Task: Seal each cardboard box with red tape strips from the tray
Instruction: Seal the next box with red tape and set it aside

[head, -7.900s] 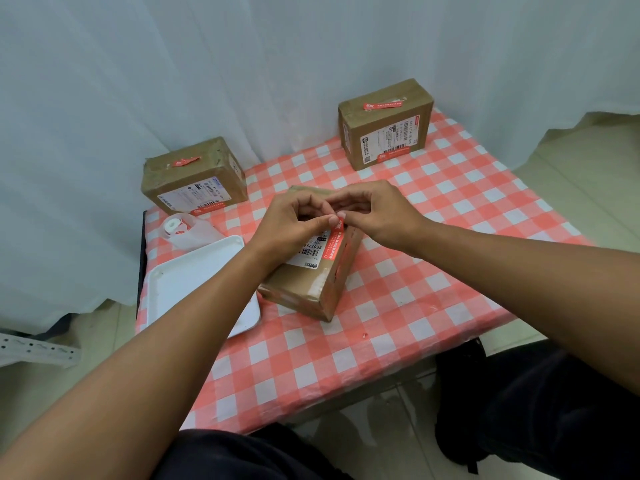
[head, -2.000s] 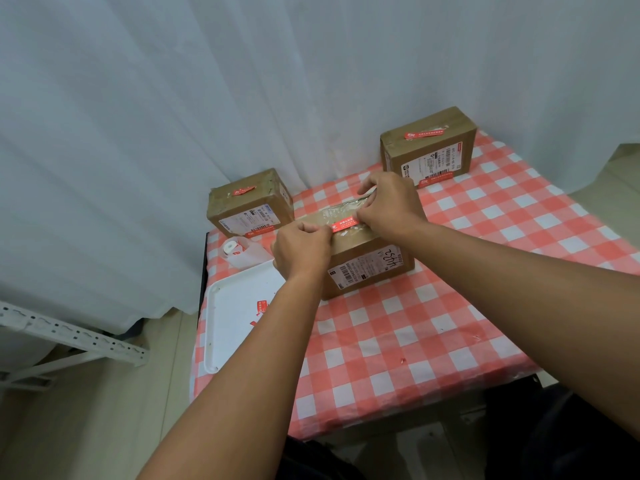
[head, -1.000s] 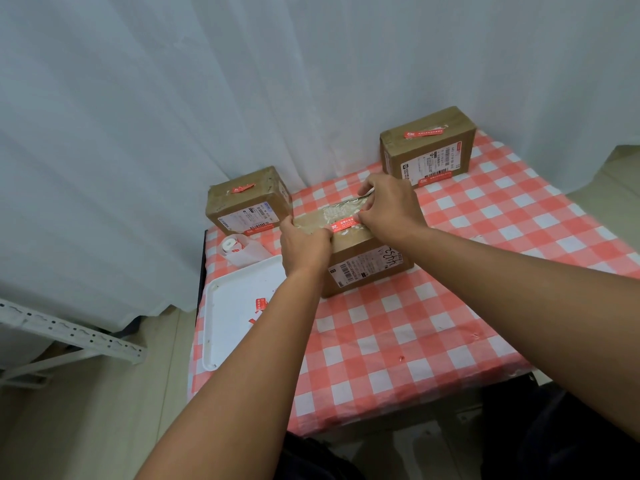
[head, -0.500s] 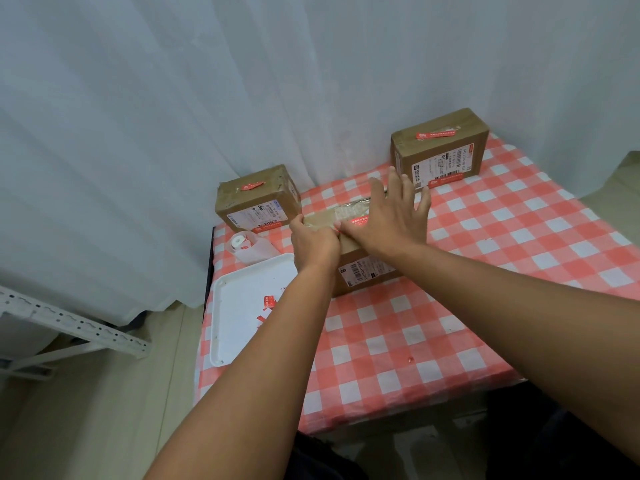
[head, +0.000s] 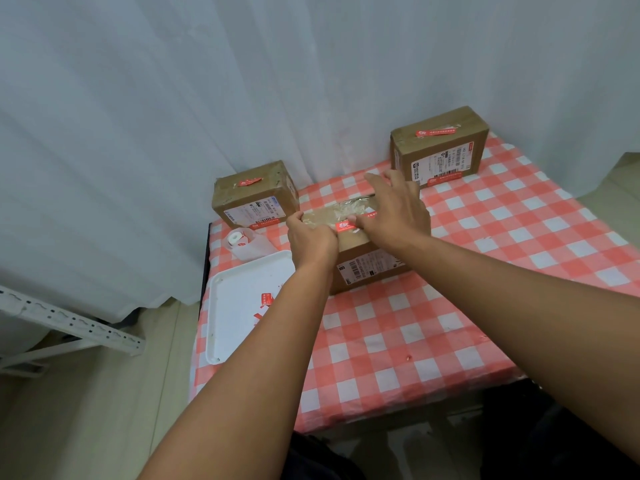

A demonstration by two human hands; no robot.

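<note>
Right hand (head: 394, 209) flattened from pinch, palm on red tape strip (head: 346, 226) | left hand (head: 311, 242) grips brown cardboard box (head: 367, 261) edge beside it | rub outward from palm, brace firmly.

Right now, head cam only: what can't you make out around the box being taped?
- Red tape strip on the middle box: its right part is hidden under the right hand.
- Left hand: fingertips hidden behind its own knuckles, contact unclear.
- Middle box label: print too small, partly behind the forearms.
- White tray: strips partly covered by the left forearm; count unclear.
</note>
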